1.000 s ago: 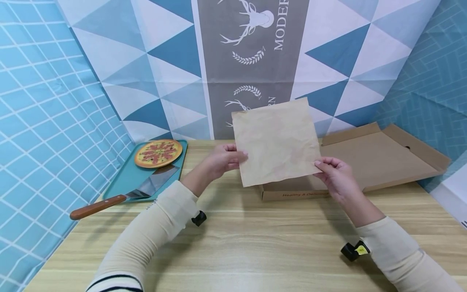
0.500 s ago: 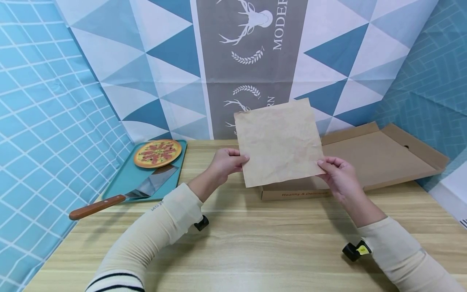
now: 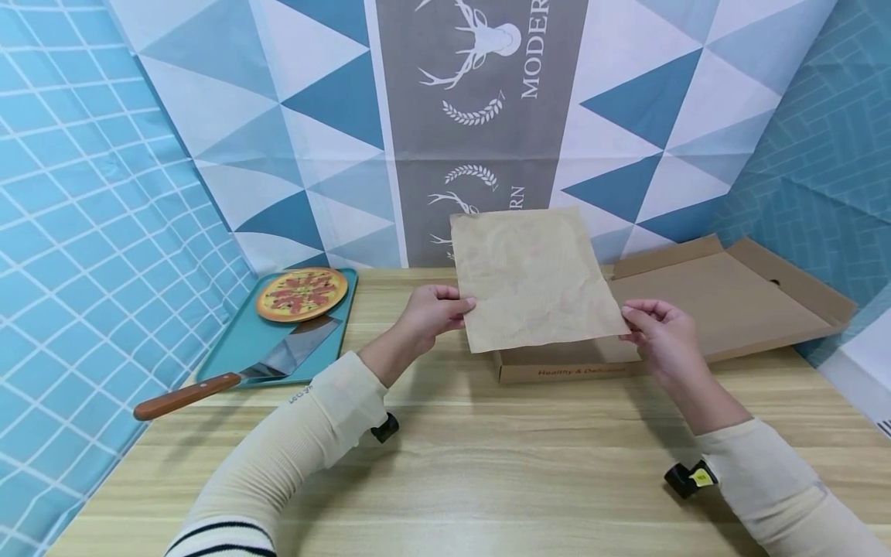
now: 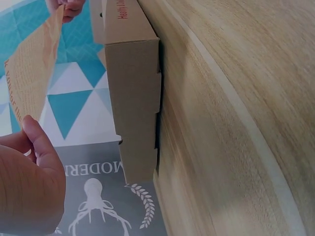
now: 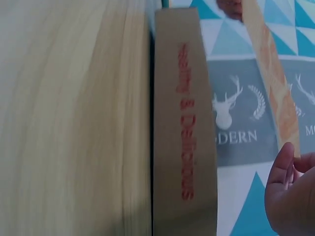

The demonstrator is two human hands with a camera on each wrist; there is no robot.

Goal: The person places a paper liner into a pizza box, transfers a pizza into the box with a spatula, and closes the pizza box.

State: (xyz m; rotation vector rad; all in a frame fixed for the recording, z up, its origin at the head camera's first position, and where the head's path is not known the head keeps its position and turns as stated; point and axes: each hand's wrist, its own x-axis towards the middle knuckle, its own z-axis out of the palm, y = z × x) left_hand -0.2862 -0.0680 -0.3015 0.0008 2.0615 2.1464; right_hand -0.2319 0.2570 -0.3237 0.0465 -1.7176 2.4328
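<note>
Both hands hold up a square sheet of brown paper (image 3: 536,278) by its lower side corners. My left hand (image 3: 431,313) pinches the left edge between thumb and fingers; my right hand (image 3: 661,336) pinches the lower right corner. The sheet hangs over the near left part of an open cardboard pizza box (image 3: 710,302) and hides some of it. In the left wrist view, the underside of the paper (image 4: 32,69) carries printed lettering. The front wall of the box (image 5: 184,123) reads "Healthy & Delicious" in the right wrist view.
At the back left lies a teal tray (image 3: 240,348) bearing a pizza (image 3: 302,295) and a pizza server (image 3: 292,348), whose wooden handle juts past the tray's near edge. The box lid (image 3: 759,298) leans open to the right. A patterned backdrop (image 3: 480,139) stands behind the wooden table (image 3: 487,464).
The paper's far edge has dipped, so the sheet lies flatter. My right hand has shifted slightly right; my left hand has moved a little right from a second ago.
</note>
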